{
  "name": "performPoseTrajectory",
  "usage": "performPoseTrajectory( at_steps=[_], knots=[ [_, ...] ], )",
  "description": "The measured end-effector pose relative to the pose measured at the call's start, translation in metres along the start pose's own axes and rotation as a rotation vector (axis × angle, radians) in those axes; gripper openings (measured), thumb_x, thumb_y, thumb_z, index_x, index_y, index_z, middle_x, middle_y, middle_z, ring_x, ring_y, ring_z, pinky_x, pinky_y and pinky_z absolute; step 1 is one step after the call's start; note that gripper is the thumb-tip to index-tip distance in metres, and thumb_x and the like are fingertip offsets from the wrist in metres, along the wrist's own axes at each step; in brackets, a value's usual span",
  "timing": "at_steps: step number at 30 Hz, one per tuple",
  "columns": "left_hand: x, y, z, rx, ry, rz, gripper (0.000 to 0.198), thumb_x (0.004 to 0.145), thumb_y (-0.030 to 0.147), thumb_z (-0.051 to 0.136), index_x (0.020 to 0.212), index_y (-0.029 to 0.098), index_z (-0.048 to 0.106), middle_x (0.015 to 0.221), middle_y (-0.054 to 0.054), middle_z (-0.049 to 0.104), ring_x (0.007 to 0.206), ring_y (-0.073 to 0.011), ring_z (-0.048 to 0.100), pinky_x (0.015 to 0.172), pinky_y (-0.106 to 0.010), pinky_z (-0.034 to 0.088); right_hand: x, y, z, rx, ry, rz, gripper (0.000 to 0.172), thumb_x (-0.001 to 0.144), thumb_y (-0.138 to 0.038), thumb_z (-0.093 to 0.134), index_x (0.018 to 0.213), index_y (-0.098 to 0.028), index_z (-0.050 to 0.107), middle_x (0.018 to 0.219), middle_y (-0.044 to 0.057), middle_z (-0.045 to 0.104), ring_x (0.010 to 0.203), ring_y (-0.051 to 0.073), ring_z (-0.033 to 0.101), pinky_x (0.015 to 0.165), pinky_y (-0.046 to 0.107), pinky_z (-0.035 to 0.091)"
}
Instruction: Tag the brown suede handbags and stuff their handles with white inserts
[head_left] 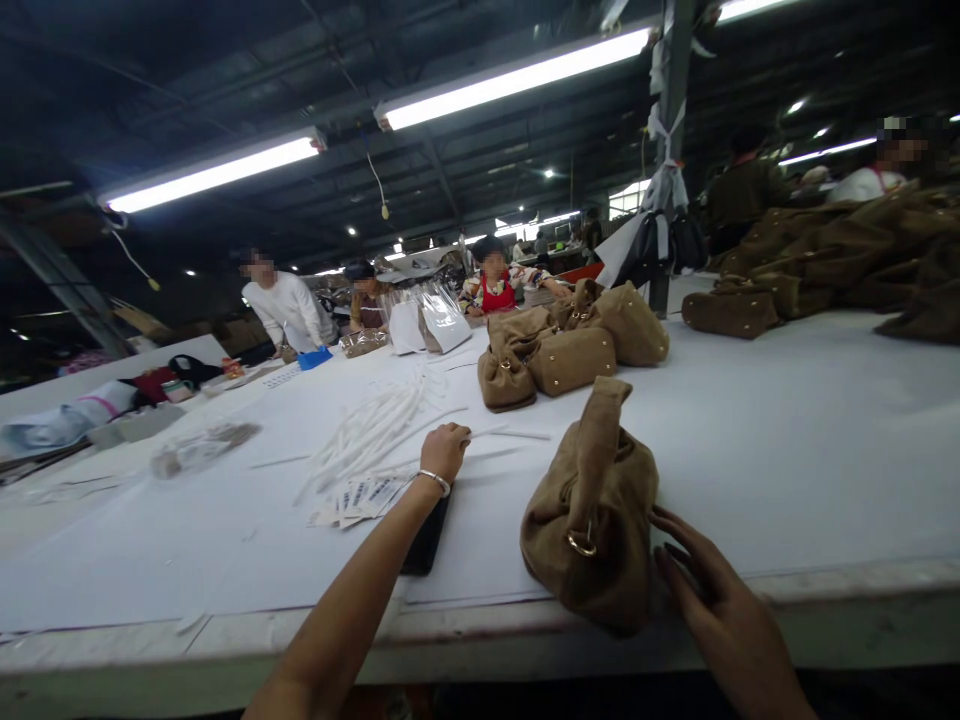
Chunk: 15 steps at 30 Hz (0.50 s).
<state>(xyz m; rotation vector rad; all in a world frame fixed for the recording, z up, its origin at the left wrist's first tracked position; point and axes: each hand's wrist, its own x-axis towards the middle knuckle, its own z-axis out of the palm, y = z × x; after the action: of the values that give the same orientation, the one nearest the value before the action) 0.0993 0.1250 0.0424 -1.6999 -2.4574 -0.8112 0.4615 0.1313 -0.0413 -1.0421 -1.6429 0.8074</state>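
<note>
My left hand [446, 451], with a silver bangle at the wrist, reaches over the white table with its fingers curled around one end of a thin white strip [517, 434]. Below that wrist lies a dark flat object [429, 535], partly hidden by my forearm. A brown suede handbag [592, 530] with a raised handle and a gold ring stands near the table's front edge. My right hand [709, 590] is at the bag's right side, fingers apart, fingertips at the fabric. White strips [367, 430] and printed tags [364, 498] are left of my left hand.
More brown bags [574, 358] stand further back, with a large brown pile [847, 250] at the right. A plastic-wrapped bundle [202, 447] lies left. Several people are across the table, one in a white top [292, 310]. A post [664, 150] rises behind the bags.
</note>
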Motion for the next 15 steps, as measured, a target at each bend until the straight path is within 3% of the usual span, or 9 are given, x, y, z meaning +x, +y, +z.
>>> performPoseTrajectory(
  at_steps=[3, 6, 9, 11, 13, 15],
  knots=[
    [0.001, 0.028, -0.019, -0.141, 0.155, 0.101, 0.015, 0.091, 0.025, 0.062, 0.103, 0.019, 0.069, 0.107, -0.007, 0.070, 0.103, -0.0210, 0.064, 0.096, -0.037, 0.051, 0.000, -0.014, -0.008, -0.078, 0.087, -0.038, 0.043, 0.086, -0.057, 0.056, 0.121, -0.035, 0.065, 0.119, 0.002, 0.071, 0.095, 0.026, 0.073, 0.077, 0.035, 0.063],
    [-0.003, 0.071, -0.047, -0.345, 0.343, 0.193, 0.031, 0.097, 0.037, 0.051, 0.120, 0.019, 0.059, 0.115, -0.009, 0.067, 0.103, -0.0183, 0.066, 0.088, -0.031, 0.057, 0.003, -0.041, -0.015, -0.052, 0.145, -0.114, 0.037, 0.089, -0.054, 0.057, 0.118, -0.034, 0.067, 0.101, 0.002, 0.074, 0.080, 0.021, 0.073, 0.071, 0.030, 0.062],
    [-0.021, 0.124, -0.076, -0.829, 0.545, 0.371, 0.033, 0.091, 0.037, 0.063, 0.118, 0.020, 0.059, 0.110, -0.006, 0.069, 0.100, -0.0176, 0.068, 0.083, -0.030, 0.059, 0.011, -0.078, -0.018, 0.024, 0.128, -0.231, 0.034, 0.092, -0.046, 0.057, 0.121, -0.031, 0.065, 0.089, 0.002, 0.072, 0.070, 0.017, 0.070, 0.065, 0.026, 0.060],
    [-0.040, 0.158, -0.091, -1.072, 0.507, 0.471, 0.028, 0.084, 0.030, 0.073, 0.109, 0.021, 0.063, 0.101, -0.002, 0.071, 0.091, -0.0151, 0.069, 0.078, -0.027, 0.061, 0.020, -0.102, -0.016, 0.078, 0.085, -0.291, 0.039, 0.092, -0.040, 0.058, 0.130, -0.029, 0.058, 0.086, 0.001, 0.070, 0.067, 0.015, 0.068, 0.064, 0.025, 0.059],
    [-0.061, 0.188, -0.100, -1.173, 0.386, 0.527, 0.026, 0.081, 0.024, 0.076, 0.105, 0.022, 0.065, 0.096, 0.001, 0.072, 0.084, -0.0121, 0.070, 0.074, -0.023, 0.061, 0.031, -0.123, -0.012, 0.119, 0.049, -0.334, 0.051, 0.090, -0.035, 0.062, 0.139, -0.027, 0.050, 0.086, 0.000, 0.069, 0.068, 0.014, 0.066, 0.067, 0.025, 0.057],
    [-0.077, 0.212, -0.105, -1.219, 0.273, 0.558, 0.025, 0.081, 0.022, 0.076, 0.103, 0.022, 0.066, 0.093, 0.001, 0.073, 0.080, -0.0116, 0.071, 0.072, -0.021, 0.061, 0.042, -0.138, -0.008, 0.117, 0.029, -0.362, 0.052, 0.087, -0.033, 0.066, 0.137, -0.026, 0.053, 0.082, -0.001, 0.068, 0.068, 0.014, 0.064, 0.069, 0.026, 0.056]
  ],
)
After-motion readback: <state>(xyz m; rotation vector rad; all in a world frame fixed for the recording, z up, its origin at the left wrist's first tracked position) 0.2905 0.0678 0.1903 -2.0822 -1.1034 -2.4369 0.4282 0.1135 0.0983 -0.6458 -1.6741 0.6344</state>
